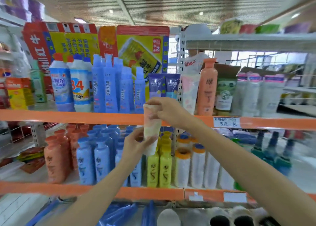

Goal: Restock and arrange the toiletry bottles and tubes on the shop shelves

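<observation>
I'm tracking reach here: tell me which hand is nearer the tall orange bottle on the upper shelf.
Right. The right hand grips the top of the tube just left of the tall orange bottle; the left hand holds the tube's lower end, further down-left.

Bright, even light from ceiling lamps (201,13) and windows (256,58) at right; edges bend and smear, the whole view slightly soft.

Both hands hold a pale pink-and-white tube (151,128) upright in front of the orange shelf edge (71,115). Right hand (166,110) pinches tube's top end, left hand (136,144) grips its lower end. Above the edge: blue bottles (109,87), purple tubes (164,85), orange bottle (207,87). Below the edge: yellow bottles (159,167), blue shampoo bottles (93,160).
</observation>
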